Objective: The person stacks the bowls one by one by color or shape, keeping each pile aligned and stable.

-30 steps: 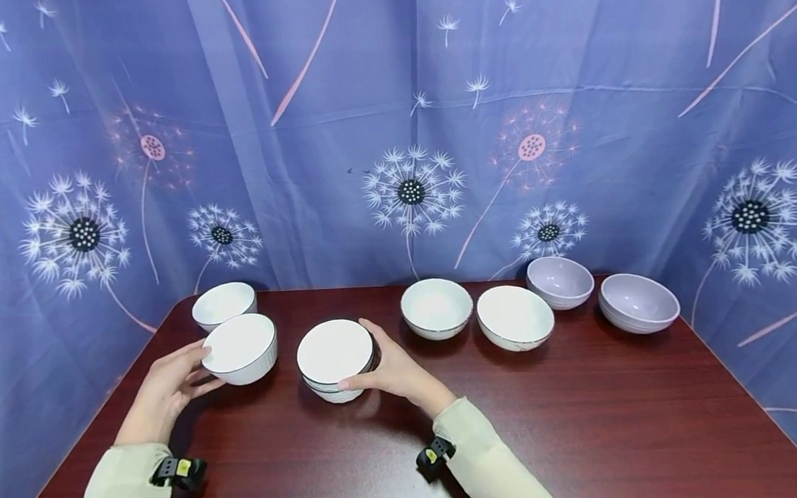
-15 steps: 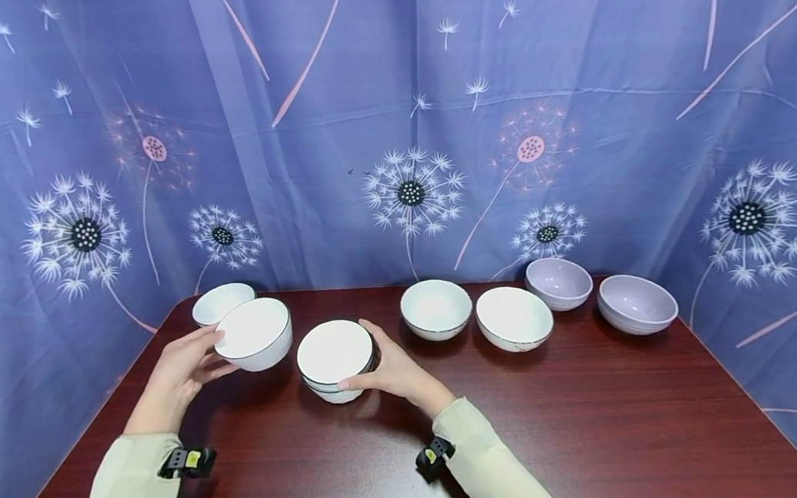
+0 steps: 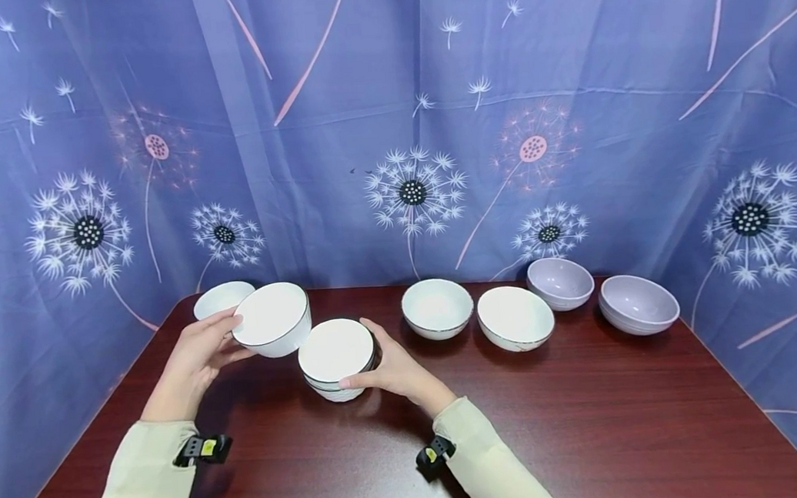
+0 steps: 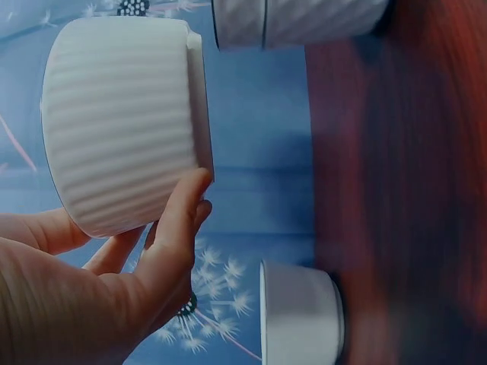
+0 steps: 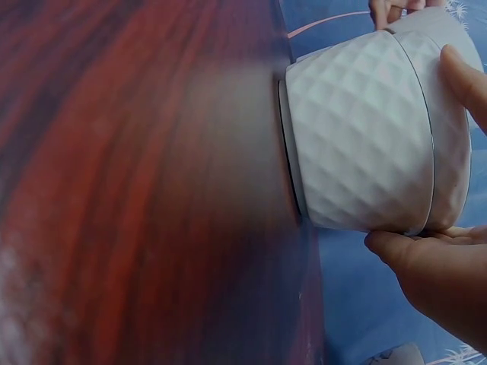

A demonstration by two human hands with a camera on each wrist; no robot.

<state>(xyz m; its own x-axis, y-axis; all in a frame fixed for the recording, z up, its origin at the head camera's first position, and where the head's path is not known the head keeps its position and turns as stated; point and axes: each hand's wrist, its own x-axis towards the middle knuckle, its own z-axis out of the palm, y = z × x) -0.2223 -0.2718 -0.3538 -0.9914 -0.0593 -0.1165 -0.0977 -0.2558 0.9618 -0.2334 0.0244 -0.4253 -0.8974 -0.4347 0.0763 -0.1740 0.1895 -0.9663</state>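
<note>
My left hand [image 3: 201,357] holds a white bowl [image 3: 272,323] by its left side, thumb at the dark-lined rim and fingers underneath. The bowl is lifted clear of the table and tilted slightly; vertical ribs cover its wall in the left wrist view. Just right of it, my right hand [image 3: 396,369] grips a stack of white bowls [image 3: 335,354] standing on the table, thumb in front and fingers around the far right side. In the right wrist view, the lower bowl [image 5: 358,137] has a diamond-patterned wall, with another nested in it.
Another white bowl [image 3: 221,298] stands at the back left, partly hidden. Right of the stack are two pale bowls [image 3: 437,308] [image 3: 516,318] and, farther right, lavender bowls [image 3: 560,282] [image 3: 638,304]. A blue dandelion-print curtain [image 3: 321,131] hangs behind the brown table [image 3: 591,428].
My left hand has raised the ribbed bowl and carried it rightward, close to the stack. The right hand and the stack have stayed in place.
</note>
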